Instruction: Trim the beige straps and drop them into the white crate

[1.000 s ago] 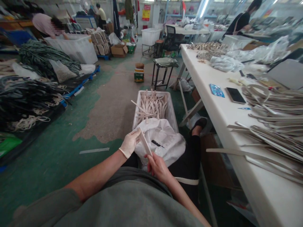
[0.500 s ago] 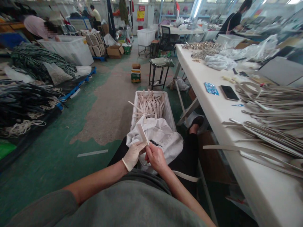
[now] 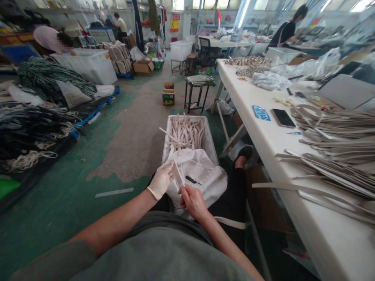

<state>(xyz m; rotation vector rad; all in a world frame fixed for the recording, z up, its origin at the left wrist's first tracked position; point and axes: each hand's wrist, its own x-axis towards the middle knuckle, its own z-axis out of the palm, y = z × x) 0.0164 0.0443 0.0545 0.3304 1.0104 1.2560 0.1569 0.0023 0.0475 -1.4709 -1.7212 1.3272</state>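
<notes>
My left hand (image 3: 162, 180), in a pale glove, is closed on the upper part of a whitish strap (image 3: 177, 175) above my lap. My bare right hand (image 3: 192, 199) pinches the lower end of the same strap, its fingers wrapped round it. Beneath both hands a white woven sack (image 3: 209, 171) with black print lies across my lap and the near end of a white crate (image 3: 212, 144). Many beige straps (image 3: 187, 130) fill the crate's far part. The strap's lowest end is hidden in my right hand.
To the right, a long white table (image 3: 263, 148) carries piles of grey-beige strips (image 3: 336, 164), a phone (image 3: 283, 117) and a blue packet (image 3: 261, 112). A black stool (image 3: 199, 82) stands beyond the crate. Dark cord bundles (image 3: 32, 128) lie at left. Other people work farther back.
My left hand has moved up and left along the strap, away from my right hand. My right hand has shifted slightly lower. The view has tilted a little.
</notes>
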